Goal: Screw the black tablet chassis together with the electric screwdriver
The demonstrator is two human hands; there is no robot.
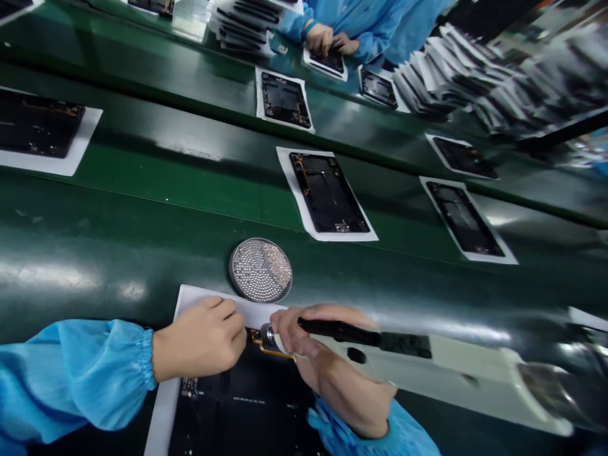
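My right hand (pixel 327 367) is wrapped round a white electric screwdriver (pixel 441 370) with a black lever, its metal tip pressed onto the top edge of a black device panel (pixel 247 405) lying on a white sheet (pixel 194 301). My left hand (pixel 202 339), fingers curled, rests on the panel's upper left corner beside the tip. A thin orange flex cable (pixel 266 349) runs between both hands. Just beyond them sits a round metal dish of small screws (pixel 261 270).
Green conveyor belts (pixel 142 190) carry more black panels on white sheets (pixel 327 193) (pixel 463 218) (pixel 40 126) (pixel 284 99). Across the line a person in a blue smock (pixel 361 25) works on a panel. Stacks of panels (pixel 456 76) stand at the far right.
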